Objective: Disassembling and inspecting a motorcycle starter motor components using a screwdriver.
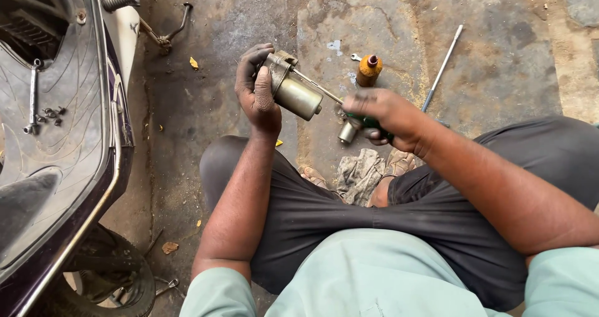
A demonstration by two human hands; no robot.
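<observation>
Stained, cracked concrete floor fills the head view, with a dark scooter footboard along its left edge carrying a steel spanner and loose bolts. The left hand is closed around the end of a dull brass-coloured cylindrical motor, holding it up over the knees. The right hand grips the green handle of a screwdriver, its thin shaft running to the motor's end cap. On the floor lie 1 orange oil bottle, 1 long metal rod, a small metal socket and a grey rag between sandalled feet.
</observation>
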